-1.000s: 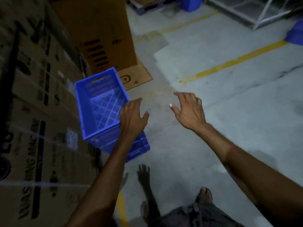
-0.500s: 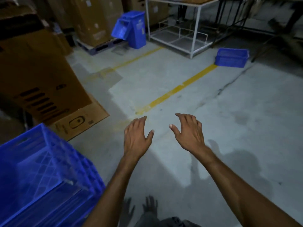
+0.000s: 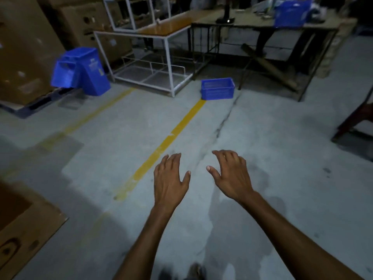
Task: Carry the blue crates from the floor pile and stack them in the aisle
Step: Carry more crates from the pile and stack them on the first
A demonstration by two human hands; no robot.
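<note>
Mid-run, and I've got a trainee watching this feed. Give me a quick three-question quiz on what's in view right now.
1. True or false: the left hand and the right hand both hold nothing.
2. The blue floor crate sits at the far end of: A) the yellow line; B) the cardboard sheet; C) the chair.
3. Fill in: the far blue crate rests on a ____.

Key: 1 true; 2 A; 3 table.
</note>
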